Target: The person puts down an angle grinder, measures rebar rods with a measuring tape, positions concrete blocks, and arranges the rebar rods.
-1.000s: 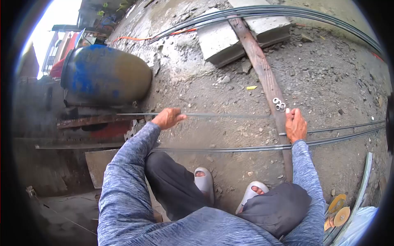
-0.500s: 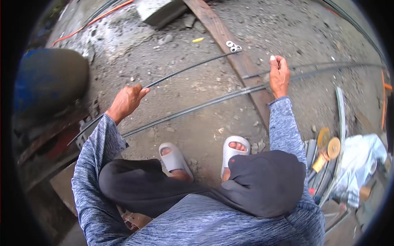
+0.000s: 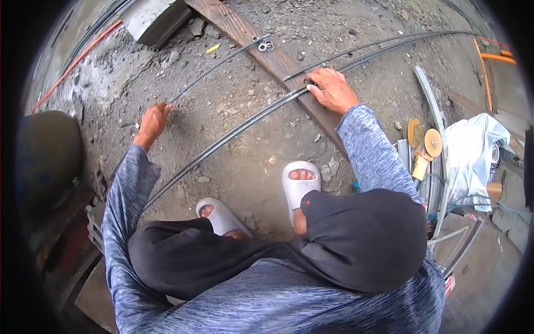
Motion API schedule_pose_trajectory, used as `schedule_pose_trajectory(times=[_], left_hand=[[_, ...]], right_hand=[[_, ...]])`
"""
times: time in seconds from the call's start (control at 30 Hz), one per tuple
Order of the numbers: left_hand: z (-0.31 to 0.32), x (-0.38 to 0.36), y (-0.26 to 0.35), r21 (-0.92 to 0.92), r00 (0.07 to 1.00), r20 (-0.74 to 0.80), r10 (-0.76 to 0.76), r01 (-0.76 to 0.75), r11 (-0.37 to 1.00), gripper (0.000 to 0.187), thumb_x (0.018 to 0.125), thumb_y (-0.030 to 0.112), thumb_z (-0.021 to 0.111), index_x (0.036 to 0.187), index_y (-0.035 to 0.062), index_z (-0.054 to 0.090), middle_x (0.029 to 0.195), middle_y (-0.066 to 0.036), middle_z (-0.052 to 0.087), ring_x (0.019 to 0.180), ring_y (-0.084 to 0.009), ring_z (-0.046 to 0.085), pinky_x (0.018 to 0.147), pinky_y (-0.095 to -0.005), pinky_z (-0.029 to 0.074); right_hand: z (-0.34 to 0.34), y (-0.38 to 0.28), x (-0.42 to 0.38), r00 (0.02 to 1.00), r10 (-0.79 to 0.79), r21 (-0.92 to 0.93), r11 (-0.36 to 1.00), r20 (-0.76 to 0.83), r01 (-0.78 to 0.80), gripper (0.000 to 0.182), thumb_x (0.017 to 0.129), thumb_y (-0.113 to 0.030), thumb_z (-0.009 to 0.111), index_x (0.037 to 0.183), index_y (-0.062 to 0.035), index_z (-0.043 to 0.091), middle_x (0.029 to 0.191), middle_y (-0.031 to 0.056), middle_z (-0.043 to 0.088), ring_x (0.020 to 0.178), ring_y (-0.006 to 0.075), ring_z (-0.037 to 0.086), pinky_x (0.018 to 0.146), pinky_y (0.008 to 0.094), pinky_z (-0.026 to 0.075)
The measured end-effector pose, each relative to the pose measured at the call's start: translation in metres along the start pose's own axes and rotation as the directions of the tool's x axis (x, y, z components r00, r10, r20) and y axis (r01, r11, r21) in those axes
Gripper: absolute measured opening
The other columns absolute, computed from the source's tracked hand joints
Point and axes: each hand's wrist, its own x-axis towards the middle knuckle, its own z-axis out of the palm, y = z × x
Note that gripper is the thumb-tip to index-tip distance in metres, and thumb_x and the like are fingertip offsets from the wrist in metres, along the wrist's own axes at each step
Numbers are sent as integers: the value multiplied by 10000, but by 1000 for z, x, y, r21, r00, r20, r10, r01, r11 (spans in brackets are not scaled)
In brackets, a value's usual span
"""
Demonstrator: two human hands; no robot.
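Note:
My left hand (image 3: 151, 123) is closed around a thin steel rod (image 3: 217, 68), which runs up to the right. The rod's far end lies over a dark wooden plank (image 3: 289, 69), beside several small metal rings (image 3: 266, 47). My right hand (image 3: 332, 89) reaches over the plank, its fingers and thumb closed on a bundle of long ribbed rebars (image 3: 233, 134). The bundle slants across the ground in front of my feet. Another rebar (image 3: 356, 53) lies just beyond my right hand, with its near end on the plank.
An angle grinder (image 3: 425, 156) lies at right among metal strips, beside a white plastic bag (image 3: 473, 150). A concrete block (image 3: 156, 22) stands at the top left, and a dark rounded drum-like object (image 3: 53, 150) at far left. Orange cords run along both sides.
My right hand has come down from a raised, free position onto the rebar bundle. My left hand still holds the thin rod. The view has shifted, and the rod's end sits past the rings.

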Motion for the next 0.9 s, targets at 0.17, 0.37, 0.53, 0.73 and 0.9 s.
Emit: schedule_pose_trajectory(times=[0.17,0.37,0.53,0.73,0.9], left_hand=[[-19,-63,99,-376,985,171,-2,68,924,260,993,265,682,995,6,691,919,-250,704,855,-445,696,787,-487,550],[-16,-124,89,-684,829,549,-105,518,514,373,1016,352,694,946,-13,733,744,1,651,680,-90,538,618,-301,441],[-37,-117,96,-584,843,500,-198,497,642,311,968,294,760,953,-15,728,759,-9,661,704,-88,548,620,-300,442],[-84,-116,109,-454,992,122,-38,90,886,265,997,217,703,943,-40,678,745,-168,646,673,-299,621,635,-417,465],[-101,-121,115,-421,975,222,-9,105,901,364,1061,297,609,906,-30,645,690,-151,583,645,-332,592,636,-439,457]], right_hand=[[-4,5,10,993,45,28,998,107,-48,315,929,-301,681,1183,-114,669,1176,125,679,1237,333,575,1102,491,366],[-10,27,40,938,47,21,998,343,-57,344,901,-380,718,1095,-107,641,1074,120,689,1175,318,596,1086,471,334],[-9,40,48,952,27,134,988,304,-71,465,848,-516,774,1035,-110,644,1012,105,707,1094,311,632,1053,463,351],[-31,26,55,975,40,202,976,217,-85,540,878,-638,710,916,-103,654,869,92,701,944,313,661,1010,464,389],[-22,11,61,971,188,172,962,151,-213,655,995,-686,513,779,-80,633,768,114,676,748,298,655,804,457,492]])
